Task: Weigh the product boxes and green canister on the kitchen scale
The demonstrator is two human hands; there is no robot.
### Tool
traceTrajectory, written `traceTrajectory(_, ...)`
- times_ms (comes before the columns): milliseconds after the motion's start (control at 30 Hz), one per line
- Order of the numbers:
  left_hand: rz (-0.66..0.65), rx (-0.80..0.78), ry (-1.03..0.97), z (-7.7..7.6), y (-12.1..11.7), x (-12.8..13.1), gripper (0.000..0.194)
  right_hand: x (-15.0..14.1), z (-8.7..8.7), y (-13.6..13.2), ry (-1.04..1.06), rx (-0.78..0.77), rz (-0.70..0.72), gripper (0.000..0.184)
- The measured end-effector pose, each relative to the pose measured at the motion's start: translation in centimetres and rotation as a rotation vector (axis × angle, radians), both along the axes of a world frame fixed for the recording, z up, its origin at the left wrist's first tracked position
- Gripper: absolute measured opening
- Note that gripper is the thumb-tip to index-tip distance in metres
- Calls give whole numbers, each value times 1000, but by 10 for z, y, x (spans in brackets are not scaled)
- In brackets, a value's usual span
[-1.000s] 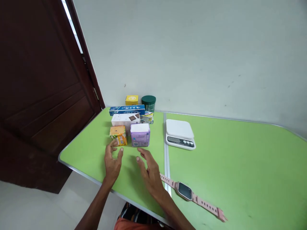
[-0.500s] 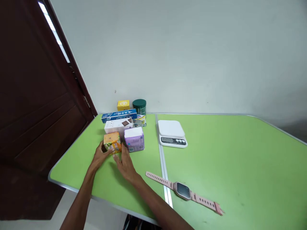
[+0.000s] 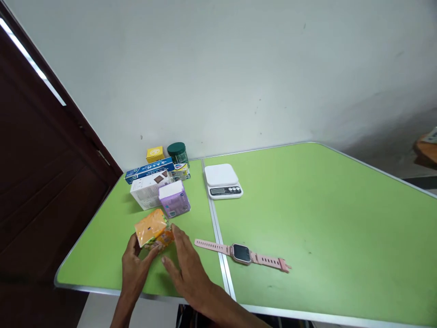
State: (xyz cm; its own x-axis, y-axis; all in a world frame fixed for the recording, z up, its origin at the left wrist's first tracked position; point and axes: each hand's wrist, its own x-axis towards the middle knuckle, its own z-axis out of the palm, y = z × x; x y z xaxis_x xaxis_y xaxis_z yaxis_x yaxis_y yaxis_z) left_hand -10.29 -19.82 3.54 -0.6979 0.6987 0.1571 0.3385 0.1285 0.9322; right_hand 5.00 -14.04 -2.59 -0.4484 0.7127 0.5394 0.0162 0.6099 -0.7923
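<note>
My left hand is closed around the left and near sides of an orange plastic-wrapped pack with a fruit print. The pack is tilted and seems raised off the table. My right hand has its fingers stretched out and its thumb apart, with the fingertips at the pack's right side; whether they press on it I cannot tell. Just beyond the pack stands a purple soft pack with a white top. Behind that are a white box, a long blue box and a small yellow-and-blue box.
A yellow box and a dark green lidded jar stand against the wall. A white kitchen scale sits by the seam of the green table. Nearer lies a smartwatch with a pink strap. A brown door is at the left.
My left hand has taken hold of the orange pack and drawn it away from the other boxes, toward me. My right hand has moved along beside it. The view has swung to the right.
</note>
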Motion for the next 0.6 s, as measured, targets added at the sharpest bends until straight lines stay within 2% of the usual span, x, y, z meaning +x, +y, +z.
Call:
traceTrajectory(67,-57,44,39,8,17,21,61,22,10,8,10,45,-90,82)
traceTrajectory(133,-140,86,38,14,43,42,61,44,22,26,10,58,-177,78)
traceTrajectory(233,-268,130,8,17,98,70,60,74,41,67,9,46,-283,70)
traceTrajectory(333,-380,204,14,18,161,90,56,97,54,122,15,35,-349,65)
traceTrajectory(467,-473,231,57,20,241,101,61,114,57,198,21,36,-392,62)
traceTrajectory(600,-501,202,99,17,296,102,65,119,48,255,-1,19,-424,62)
